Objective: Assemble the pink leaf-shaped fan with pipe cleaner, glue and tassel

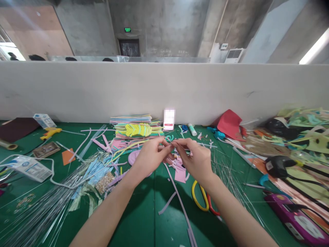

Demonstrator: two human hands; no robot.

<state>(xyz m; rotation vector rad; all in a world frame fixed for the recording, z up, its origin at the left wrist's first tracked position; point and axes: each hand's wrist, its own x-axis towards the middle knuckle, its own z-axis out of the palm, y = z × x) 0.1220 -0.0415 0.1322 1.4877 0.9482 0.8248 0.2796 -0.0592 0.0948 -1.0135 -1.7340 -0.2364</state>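
Note:
My left hand (pixel 152 153) and my right hand (pixel 197 158) meet fingertip to fingertip above the middle of the green table. Both are closed in a pinch, and whatever lies between the fingers is too small to make out. Just behind the fingertips shows a teal curl (pixel 169 138), like bent pipe cleaner; I cannot tell if it is held. A lilac round piece (pixel 133 157) is partly covered by my left hand. Below the hands a long lilac strip (pixel 177 192) runs toward me. Scissors (pixel 200 196) with yellow and red handles lie under my right forearm.
At the back stand a lit phone (pixel 169 120) and bundled pipe cleaners (pixel 137 129). A yellow glue gun (pixel 50 133), thin wires (pixel 53 202) and a white cable lie left. Right are a glue stick (pixel 192 129), red felt (pixel 229 124) and a purple power strip (pixel 295 219).

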